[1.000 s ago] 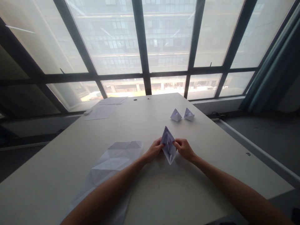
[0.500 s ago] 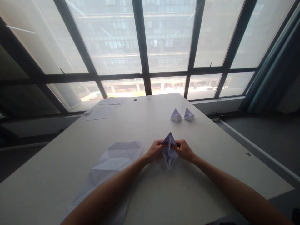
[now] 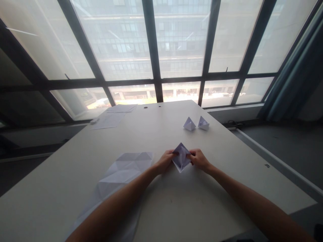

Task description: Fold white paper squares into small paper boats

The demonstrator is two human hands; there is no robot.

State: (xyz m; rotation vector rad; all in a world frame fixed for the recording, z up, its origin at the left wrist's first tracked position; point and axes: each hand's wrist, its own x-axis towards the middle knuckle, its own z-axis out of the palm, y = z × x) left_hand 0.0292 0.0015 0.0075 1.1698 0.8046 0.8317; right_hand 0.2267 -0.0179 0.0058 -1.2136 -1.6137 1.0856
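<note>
Between my two hands is a folded white paper piece [image 3: 181, 158], spread into a diamond with a hollow middle. My left hand [image 3: 166, 160] pinches its left corner, thumb on the near face. The right corner is gripped by my right hand [image 3: 199, 159], its fingers curled behind the paper. Farther back on the table stand two folded paper shapes, a left one [image 3: 189, 124] and a right one [image 3: 203, 123], each with a pointed peak. A large creased sheet of paper [image 3: 126, 168] lies to the left, partly hidden under my left forearm.
Several flat paper sheets [image 3: 109, 121] lie at the far left of the white table [image 3: 161, 208]. Tall windows with dark frames [image 3: 157, 80] rise behind it. A blue curtain [image 3: 285, 74] hangs at the right.
The paper piece between my hands has gone from a tall, narrow shape to a shorter, wider diamond. Its lower tip has risen. Both hands still grip its sides.
</note>
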